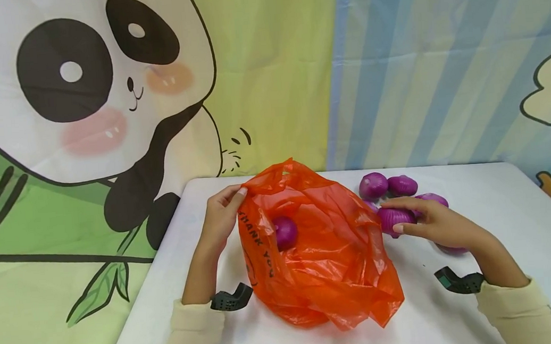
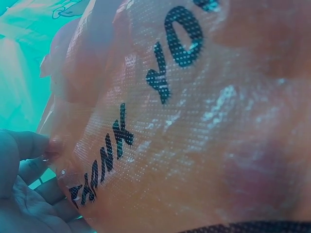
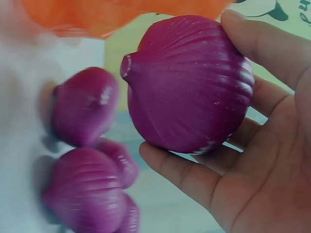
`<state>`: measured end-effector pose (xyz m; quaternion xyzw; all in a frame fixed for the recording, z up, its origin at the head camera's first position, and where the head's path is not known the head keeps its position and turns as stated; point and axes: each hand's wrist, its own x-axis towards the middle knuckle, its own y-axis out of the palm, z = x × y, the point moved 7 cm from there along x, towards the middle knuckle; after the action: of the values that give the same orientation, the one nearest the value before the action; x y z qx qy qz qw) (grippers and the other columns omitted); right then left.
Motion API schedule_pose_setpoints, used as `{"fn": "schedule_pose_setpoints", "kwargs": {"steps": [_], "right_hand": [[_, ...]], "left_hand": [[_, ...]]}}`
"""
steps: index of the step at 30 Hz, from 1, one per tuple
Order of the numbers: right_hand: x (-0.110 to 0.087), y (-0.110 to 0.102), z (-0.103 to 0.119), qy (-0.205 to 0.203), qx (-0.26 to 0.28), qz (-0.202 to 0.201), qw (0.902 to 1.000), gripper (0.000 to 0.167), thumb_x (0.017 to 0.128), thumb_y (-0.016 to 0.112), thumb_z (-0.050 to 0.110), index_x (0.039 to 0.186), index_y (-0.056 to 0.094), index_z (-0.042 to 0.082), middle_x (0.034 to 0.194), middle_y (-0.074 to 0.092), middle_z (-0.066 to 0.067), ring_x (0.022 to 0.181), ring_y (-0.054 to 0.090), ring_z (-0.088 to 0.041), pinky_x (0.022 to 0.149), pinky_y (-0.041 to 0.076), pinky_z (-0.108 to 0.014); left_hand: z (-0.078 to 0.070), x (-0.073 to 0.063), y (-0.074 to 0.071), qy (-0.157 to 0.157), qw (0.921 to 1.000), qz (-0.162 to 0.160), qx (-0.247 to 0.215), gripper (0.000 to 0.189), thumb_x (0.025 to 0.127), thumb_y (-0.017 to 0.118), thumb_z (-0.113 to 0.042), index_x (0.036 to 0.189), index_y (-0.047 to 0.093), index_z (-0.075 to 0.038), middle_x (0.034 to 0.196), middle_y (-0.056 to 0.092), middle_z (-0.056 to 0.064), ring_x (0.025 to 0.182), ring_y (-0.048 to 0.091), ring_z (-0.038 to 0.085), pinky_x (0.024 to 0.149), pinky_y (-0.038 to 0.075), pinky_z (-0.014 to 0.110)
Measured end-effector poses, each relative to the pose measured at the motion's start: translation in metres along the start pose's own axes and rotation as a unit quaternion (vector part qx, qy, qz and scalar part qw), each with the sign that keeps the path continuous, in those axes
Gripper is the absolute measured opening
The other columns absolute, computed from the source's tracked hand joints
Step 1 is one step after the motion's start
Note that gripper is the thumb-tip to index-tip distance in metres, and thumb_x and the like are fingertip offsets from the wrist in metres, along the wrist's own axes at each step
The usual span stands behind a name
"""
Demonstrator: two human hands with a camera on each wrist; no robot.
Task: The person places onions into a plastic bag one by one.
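An orange-red plastic bag point(image 1: 330, 274) printed with THANK YOU stands with its mouth spread wide on the white table. Inside it, toward the left wall, lies one purple onion point(image 1: 286, 232). My left hand point(image 1: 222, 215) pinches the bag's left rim between thumb and fingers; the left wrist view shows this pinch beside the lettering. Right of the bag, my right hand point(image 1: 427, 219) grips another purple onion point(image 3: 189, 82) with thumb and fingers around its sides. That onion is close to the bag's right edge, lifted beside the other onions in the right wrist view.
Several more purple onions point(image 1: 373, 186) lie loosely grouped on the table point(image 1: 493, 199), behind and around my right hand. A cloth backdrop point(image 1: 273, 76) with a printed panda hangs behind the table's far edge. Each wrist wears a black camera point(image 1: 231, 297).
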<state>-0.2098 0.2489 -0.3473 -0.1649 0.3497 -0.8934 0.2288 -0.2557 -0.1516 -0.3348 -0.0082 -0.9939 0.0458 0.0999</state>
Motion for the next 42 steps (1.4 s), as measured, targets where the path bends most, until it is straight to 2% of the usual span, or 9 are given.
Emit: {"fn": "schedule_pose_setpoints", "kwargs": {"steps": [3,7,14,18,23,30,33,38,42], "right_hand": [[0.002,-0.009,0.009,-0.011,-0.008,-0.009,0.9999,0.051,0.091,0.069,0.013,0.139,0.052,0.013,0.121,0.061,-0.01,0.099,0.063,-0.025,0.076,0.055,-0.029],[0.006,-0.019,0.024,-0.013,-0.011,-0.021,0.9996,0.054,0.092,0.068,0.011,0.142,0.05,0.016,0.13,0.055,-0.014,0.103,0.061,-0.03,0.076,0.055,-0.028],[0.012,-0.036,0.051,-0.026,0.022,-0.05,0.9982,0.055,0.093,0.065,0.005,0.144,0.048,0.017,0.138,0.051,-0.003,0.106,0.061,-0.012,0.076,0.055,-0.027],[0.016,-0.043,0.061,-0.041,0.062,-0.063,0.9952,0.055,0.094,0.061,0.0,0.145,0.047,0.014,0.14,0.049,-0.002,0.107,0.063,-0.013,0.079,0.054,-0.027],[0.025,-0.041,0.078,-0.062,0.1,-0.057,0.9914,0.055,0.095,0.058,-0.002,0.146,0.045,0.013,0.142,0.048,-0.004,0.109,0.063,-0.017,0.081,0.054,-0.03],[0.041,-0.037,0.103,-0.094,0.088,-0.055,0.9901,0.056,0.092,0.061,-0.003,0.144,0.048,0.013,0.138,0.049,-0.005,0.108,0.063,-0.019,0.079,0.054,-0.03],[0.046,-0.034,0.111,-0.099,0.101,-0.047,0.9887,0.056,0.092,0.062,-0.002,0.144,0.049,0.014,0.138,0.05,-0.006,0.107,0.063,-0.022,0.079,0.055,-0.032],[0.054,-0.025,0.122,-0.139,0.129,-0.023,0.9816,0.058,0.089,0.063,-0.008,0.142,0.05,0.009,0.138,0.05,-0.01,0.106,0.063,-0.027,0.08,0.055,-0.035],[0.06,-0.018,0.127,-0.151,0.136,-0.013,0.9791,0.056,0.089,0.064,-0.007,0.141,0.051,0.01,0.136,0.052,-0.009,0.106,0.064,-0.028,0.08,0.054,-0.036]], "left_hand": [[0.0,-0.001,0.0,0.003,1.0,0.001,-0.001,0.033,0.1,0.057,-0.024,0.116,0.066,0.003,0.101,0.065,0.017,0.086,0.061,0.019,0.082,0.051,0.028],[0.0,-0.001,-0.001,0.005,1.0,0.0,-0.002,0.033,0.099,0.058,-0.025,0.115,0.066,0.003,0.099,0.065,0.016,0.084,0.061,0.019,0.079,0.052,0.027],[-0.003,-0.001,0.004,0.004,0.9998,0.017,-0.008,0.032,0.099,0.057,-0.026,0.117,0.066,0.0,0.106,0.063,0.024,0.085,0.062,0.021,0.082,0.053,0.03],[-0.005,-0.002,0.005,0.005,0.9997,0.022,-0.011,0.032,0.099,0.058,-0.027,0.117,0.066,-0.001,0.108,0.063,0.024,0.088,0.062,0.023,0.085,0.052,0.031],[-0.004,-0.003,0.003,0.001,0.9998,0.019,-0.006,0.032,0.1,0.057,-0.026,0.117,0.066,-0.002,0.107,0.065,0.021,0.091,0.061,0.023,0.089,0.049,0.033],[-0.004,-0.003,0.001,0.002,0.9998,0.02,-0.009,0.033,0.1,0.057,-0.026,0.117,0.066,0.0,0.104,0.065,0.019,0.092,0.06,0.024,0.093,0.046,0.037],[-0.004,-0.002,0.001,0.001,0.9998,0.019,-0.009,0.033,0.099,0.058,-0.026,0.117,0.066,0.001,0.104,0.065,0.021,0.091,0.06,0.023,0.092,0.046,0.036],[-0.005,-0.002,0.002,-0.001,0.9997,0.023,-0.012,0.034,0.099,0.058,-0.027,0.117,0.066,0.001,0.105,0.064,0.022,0.089,0.06,0.022,0.09,0.048,0.034],[-0.006,-0.003,0.001,0.002,0.9996,0.026,-0.012,0.034,0.099,0.058,-0.027,0.117,0.066,0.0,0.104,0.065,0.021,0.089,0.061,0.023,0.089,0.049,0.034]]}}
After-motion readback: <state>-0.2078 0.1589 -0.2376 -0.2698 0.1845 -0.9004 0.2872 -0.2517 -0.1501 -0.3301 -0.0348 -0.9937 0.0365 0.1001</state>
